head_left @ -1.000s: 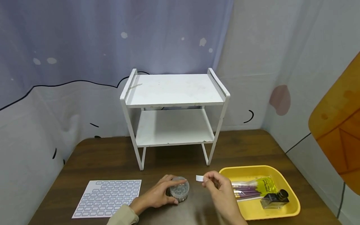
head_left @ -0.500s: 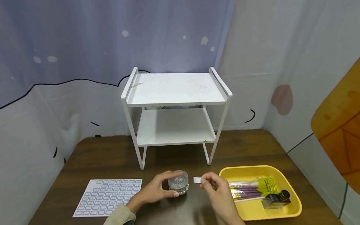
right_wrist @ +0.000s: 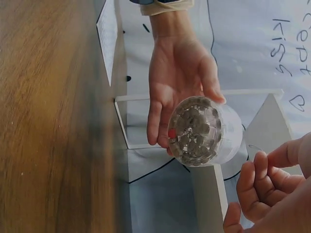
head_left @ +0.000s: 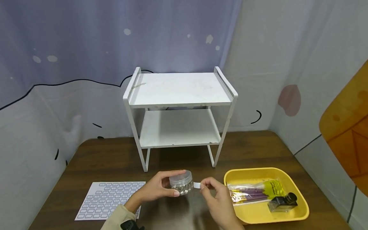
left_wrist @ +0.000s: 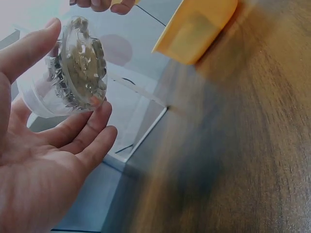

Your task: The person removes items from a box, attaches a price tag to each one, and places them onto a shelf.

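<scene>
A clear round jar with a frosted lid holds many small silver pieces, pointed like tacks in the left wrist view. My left hand grips it by the side, thumb and fingers around it, above the table and tilted. A small white label is pinched between the thumb and index finger of my right hand. The label's free end points at the jar's right side; whether they touch I cannot tell. Seen from the right wrist, the jar's base faces the camera, with a red spot near its edge.
A sheet of blue-bordered labels lies at the left. To the right, a yellow tray holds a bag of purple-handled brushes and a dark-capped glass bottle. Behind my hands stands a white two-tier shelf.
My left hand has lifted the jar off the table and tipped it so its side faces me. My right hand has brought the label leftward, close to the jar.
</scene>
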Available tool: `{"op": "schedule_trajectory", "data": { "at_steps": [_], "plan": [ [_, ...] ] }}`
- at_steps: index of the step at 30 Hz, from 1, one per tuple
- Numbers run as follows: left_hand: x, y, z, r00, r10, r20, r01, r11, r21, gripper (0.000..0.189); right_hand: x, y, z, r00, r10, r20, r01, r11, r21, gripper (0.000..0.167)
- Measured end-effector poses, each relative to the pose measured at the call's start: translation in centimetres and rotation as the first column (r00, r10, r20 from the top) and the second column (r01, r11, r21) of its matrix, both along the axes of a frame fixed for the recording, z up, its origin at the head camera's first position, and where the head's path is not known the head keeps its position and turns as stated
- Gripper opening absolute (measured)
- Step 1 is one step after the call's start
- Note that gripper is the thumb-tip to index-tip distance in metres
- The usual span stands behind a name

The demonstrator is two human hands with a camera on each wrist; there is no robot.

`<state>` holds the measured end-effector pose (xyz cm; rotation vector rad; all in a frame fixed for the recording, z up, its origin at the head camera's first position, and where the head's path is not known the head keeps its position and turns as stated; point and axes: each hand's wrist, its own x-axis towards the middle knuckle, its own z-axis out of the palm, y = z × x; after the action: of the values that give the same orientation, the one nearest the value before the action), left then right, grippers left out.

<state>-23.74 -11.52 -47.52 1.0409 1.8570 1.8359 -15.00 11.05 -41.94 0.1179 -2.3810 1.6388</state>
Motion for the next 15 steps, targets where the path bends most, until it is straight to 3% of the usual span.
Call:
{"op": "schedule_trajectory", "data": {
  "at_steps": [4, 9, 15],
  "plan": [
    [0.1, 0.0, 0.3, 1.0, 0.005, 0.007, -0.005, 1.0, 0.002, 0.066, -0.2, 0.0, -0.3, 0.99, -0.043, -0.137, 0.058, 0.992, 0.113, 0.021],
    [0.1, 0.2, 0.4, 1.0, 0.0, -0.005, 0.0, 1.0, 0.005, 0.064, -0.7, -0.1, -1.1, 0.954, -0.028, -0.297, 0.086, 0.979, 0.186, 0.024],
    [0.0, 0.4, 0.1, 1.0, -0.011, -0.028, 0.011, 1.0, 0.004, 0.063, -0.7, -0.5, -1.6, 0.923, -0.021, -0.385, 0.136, 0.953, 0.272, 0.024]
  ]
}}
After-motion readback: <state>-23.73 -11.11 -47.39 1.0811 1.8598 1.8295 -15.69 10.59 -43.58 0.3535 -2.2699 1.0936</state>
